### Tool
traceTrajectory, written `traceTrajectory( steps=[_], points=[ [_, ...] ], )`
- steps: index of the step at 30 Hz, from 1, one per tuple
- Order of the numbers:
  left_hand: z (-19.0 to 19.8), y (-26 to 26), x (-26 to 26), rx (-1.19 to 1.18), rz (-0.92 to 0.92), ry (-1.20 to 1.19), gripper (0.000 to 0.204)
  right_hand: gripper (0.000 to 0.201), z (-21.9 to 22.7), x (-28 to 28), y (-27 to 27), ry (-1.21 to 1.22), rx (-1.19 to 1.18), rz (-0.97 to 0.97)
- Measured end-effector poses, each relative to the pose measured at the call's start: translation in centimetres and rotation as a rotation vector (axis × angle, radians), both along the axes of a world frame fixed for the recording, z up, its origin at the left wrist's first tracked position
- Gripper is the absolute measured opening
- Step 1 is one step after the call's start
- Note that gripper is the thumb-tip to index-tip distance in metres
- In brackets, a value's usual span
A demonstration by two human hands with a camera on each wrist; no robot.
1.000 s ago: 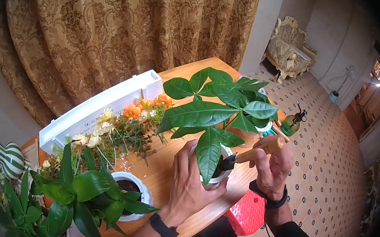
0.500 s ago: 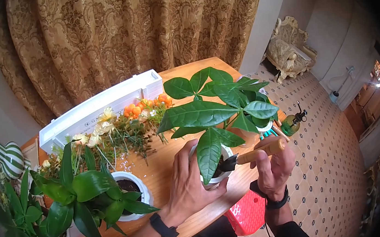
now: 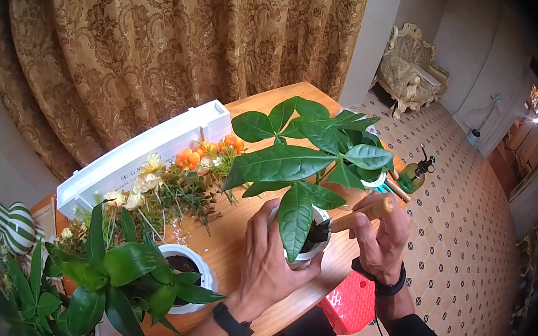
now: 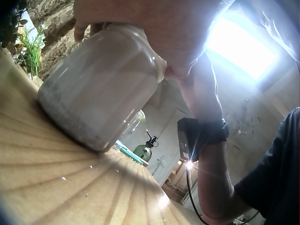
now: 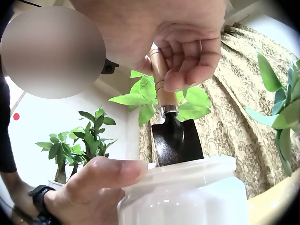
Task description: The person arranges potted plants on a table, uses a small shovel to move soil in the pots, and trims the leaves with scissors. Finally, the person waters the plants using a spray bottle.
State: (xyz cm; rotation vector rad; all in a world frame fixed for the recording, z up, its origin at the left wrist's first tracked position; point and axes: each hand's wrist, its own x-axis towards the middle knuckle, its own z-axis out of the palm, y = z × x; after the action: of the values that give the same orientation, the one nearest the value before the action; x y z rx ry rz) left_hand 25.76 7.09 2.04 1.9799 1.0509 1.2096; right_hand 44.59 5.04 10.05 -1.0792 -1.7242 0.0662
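In the head view the left hand point(image 3: 268, 268) holds the rim and side of a white pot point(image 3: 314, 250) with a broad-leaved green plant point(image 3: 288, 163). The right hand point(image 3: 385, 240) grips the wooden handle point(image 3: 360, 216) of a small trowel. Its dark blade point(image 5: 177, 140) dips behind the pot's rim in the right wrist view, so the tip is hidden. From the left wrist view the pot point(image 4: 101, 89) stands on the wooden table, the left hand point(image 4: 150, 23) around its top. Dark soil shows beside the blade in the head view.
Left on the table point(image 3: 230, 231) stands another potted plant point(image 3: 192, 274). Behind lie artificial flowers point(image 3: 149, 180) and a long white planter box point(image 3: 143, 156). A green spray bottle point(image 3: 412, 178) is at the right; a red stool point(image 3: 349, 304) stands below the front edge.
The right hand and trowel handle have shifted slightly left and tilted a little. The left hand and the pot have stayed in place.
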Motion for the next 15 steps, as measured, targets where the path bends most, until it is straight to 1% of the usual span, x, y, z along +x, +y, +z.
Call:
traceTrajectory(
  steps=[5,8,15],
  points=[
    [-0.23,0.12,0.03,-0.042,-0.028,-0.015,0.092,0.01,-0.28,-0.01,0.01,0.02,0.062,0.013],
    [-0.1,0.18,-0.07,-0.001,-0.018,0.009,0.092,0.011,-0.27,-0.15,0.11,0.019,0.036,0.036],
    [-0.27,0.29,-0.08,-0.028,-0.037,0.016,0.092,0.014,0.17,-0.24,0.11,-0.024,0.024,0.032]
  ],
)
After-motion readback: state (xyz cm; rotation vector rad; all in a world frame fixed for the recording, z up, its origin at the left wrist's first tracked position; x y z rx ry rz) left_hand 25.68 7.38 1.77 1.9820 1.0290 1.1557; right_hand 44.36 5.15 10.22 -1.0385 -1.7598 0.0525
